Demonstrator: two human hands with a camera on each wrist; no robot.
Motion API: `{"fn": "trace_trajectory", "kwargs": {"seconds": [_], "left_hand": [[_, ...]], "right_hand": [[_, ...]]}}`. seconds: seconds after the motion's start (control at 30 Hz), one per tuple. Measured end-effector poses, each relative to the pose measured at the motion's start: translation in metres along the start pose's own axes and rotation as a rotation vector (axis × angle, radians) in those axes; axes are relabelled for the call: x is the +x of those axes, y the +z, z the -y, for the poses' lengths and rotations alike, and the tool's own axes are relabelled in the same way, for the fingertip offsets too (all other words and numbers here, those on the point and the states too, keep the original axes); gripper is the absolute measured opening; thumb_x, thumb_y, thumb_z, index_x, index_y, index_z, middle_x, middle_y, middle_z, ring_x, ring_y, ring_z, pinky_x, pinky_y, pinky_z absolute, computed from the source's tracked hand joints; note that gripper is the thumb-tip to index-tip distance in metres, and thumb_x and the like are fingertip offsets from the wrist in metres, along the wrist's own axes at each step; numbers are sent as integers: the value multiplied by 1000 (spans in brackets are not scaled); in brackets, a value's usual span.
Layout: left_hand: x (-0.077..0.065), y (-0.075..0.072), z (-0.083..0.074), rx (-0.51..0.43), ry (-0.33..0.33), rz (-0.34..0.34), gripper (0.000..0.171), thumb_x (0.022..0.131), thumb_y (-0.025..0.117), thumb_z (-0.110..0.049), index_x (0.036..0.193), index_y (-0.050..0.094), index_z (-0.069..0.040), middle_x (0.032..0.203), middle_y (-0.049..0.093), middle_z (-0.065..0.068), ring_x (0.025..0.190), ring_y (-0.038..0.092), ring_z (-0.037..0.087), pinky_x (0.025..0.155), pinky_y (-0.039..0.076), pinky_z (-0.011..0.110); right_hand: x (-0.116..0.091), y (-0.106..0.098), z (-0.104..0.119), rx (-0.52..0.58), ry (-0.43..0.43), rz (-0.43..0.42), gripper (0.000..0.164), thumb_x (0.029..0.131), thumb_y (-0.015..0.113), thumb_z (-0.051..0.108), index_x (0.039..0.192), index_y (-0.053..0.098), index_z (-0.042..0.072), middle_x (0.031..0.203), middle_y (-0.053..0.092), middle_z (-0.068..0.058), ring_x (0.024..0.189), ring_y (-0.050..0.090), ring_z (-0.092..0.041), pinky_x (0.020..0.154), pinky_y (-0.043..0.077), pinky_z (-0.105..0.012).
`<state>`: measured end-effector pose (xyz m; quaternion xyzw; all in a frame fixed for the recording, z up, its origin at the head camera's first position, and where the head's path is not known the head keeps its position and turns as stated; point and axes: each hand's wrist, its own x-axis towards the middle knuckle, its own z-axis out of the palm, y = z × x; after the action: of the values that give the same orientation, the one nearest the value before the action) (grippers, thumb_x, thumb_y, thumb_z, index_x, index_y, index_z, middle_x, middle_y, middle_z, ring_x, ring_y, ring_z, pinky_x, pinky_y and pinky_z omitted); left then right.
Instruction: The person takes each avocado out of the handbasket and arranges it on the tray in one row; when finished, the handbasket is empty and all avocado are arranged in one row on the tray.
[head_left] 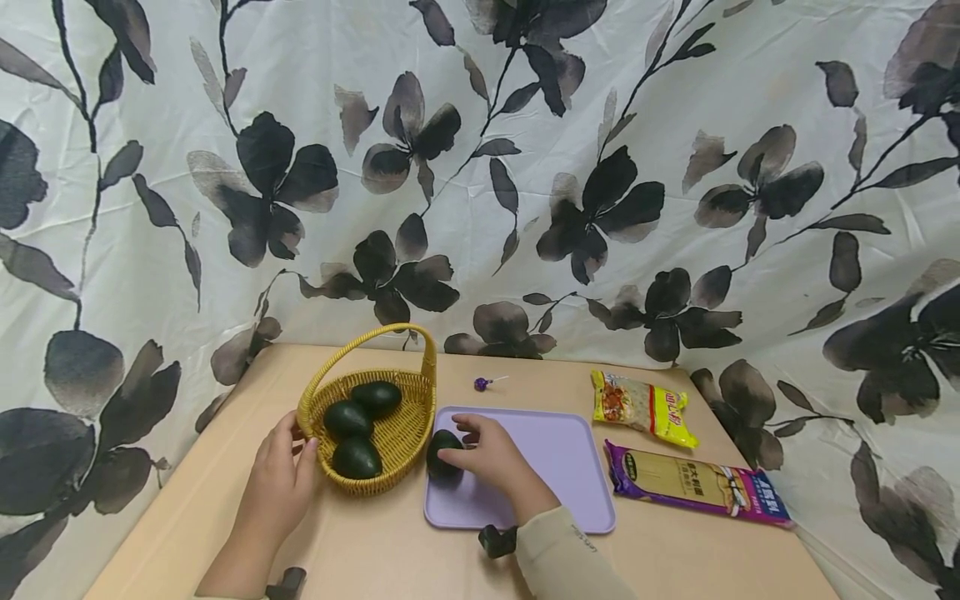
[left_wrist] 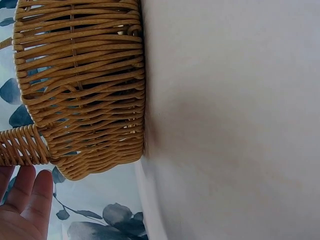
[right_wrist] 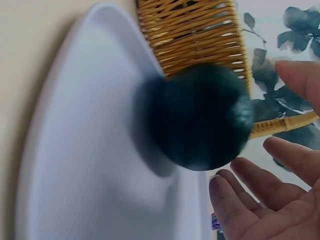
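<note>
Three dark avocados (head_left: 348, 419) in one yellow basket (head_left: 403, 429), left hand (head_left: 276, 485) straight-fingered at its side, right hand (head_left: 493, 460) spread loosely round a fourth avocado (head_left: 438, 468) on one purple tray (head_left: 558, 454), contact unclear, two packets (head_left: 637, 407) and one lollipop (head_left: 481, 384) beyond.

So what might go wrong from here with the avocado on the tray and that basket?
The avocado looks round and sits by the tray's edge, without the right hand's fingers closed around it, so a nudge might roll it off.

The left hand touches the basket near its handle; a pull there could tip it and spill the three avocados inside.
</note>
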<state>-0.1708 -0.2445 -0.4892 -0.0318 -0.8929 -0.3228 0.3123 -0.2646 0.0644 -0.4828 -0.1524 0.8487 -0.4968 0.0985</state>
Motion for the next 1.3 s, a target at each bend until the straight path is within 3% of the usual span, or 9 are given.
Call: {"fn": "trace_trajectory", "kwargs": {"seconds": [0.23, 0.43, 0.8, 0.97, 1.3], "left_hand": [[1, -1, -1, -7, 8, 1, 45, 105, 54, -10, 144, 40, 7, 126, 58, 20, 117, 58, 35, 92, 56, 50], [0, -2, -1, 2, 2, 9, 45, 106, 53, -12, 145, 40, 6, 127, 58, 20, 118, 58, 34, 92, 56, 49], [1, -4, 0, 12, -4, 31, 46, 106, 52, -13, 146, 39, 6, 127, 58, 19, 118, 58, 35, 93, 56, 52], [2, -5, 0, 15, -9, 39, 46, 106, 52, -14, 146, 39, 5, 127, 58, 19, 118, 57, 34, 94, 56, 52], [3, -7, 0, 23, -12, 51, 46, 106, 53, -14, 146, 39, 4, 127, 58, 19, 119, 57, 34, 95, 56, 53]], "right_hand": [[1, -4, 7, 34, -17, -4, 65, 85, 84, 35, 142, 61, 13, 140, 63, -17, 125, 62, -36, 110, 53, -55], [1, -4, 14, 66, -43, -23, 61, 87, 82, 29, 140, 61, 8, 137, 65, -14, 128, 61, -37, 112, 53, -52], [5, -6, 27, 83, -105, 24, 54, 87, 82, 28, 133, 66, 7, 130, 69, -10, 123, 64, -36, 108, 56, -50], [6, -4, 35, 91, -128, 59, 48, 87, 82, 26, 131, 68, 13, 128, 70, -12, 118, 65, -36, 101, 60, -45], [15, 3, 54, 50, -143, 163, 42, 86, 84, 28, 127, 73, 28, 126, 70, 5, 117, 67, -30, 95, 63, -33]]}}
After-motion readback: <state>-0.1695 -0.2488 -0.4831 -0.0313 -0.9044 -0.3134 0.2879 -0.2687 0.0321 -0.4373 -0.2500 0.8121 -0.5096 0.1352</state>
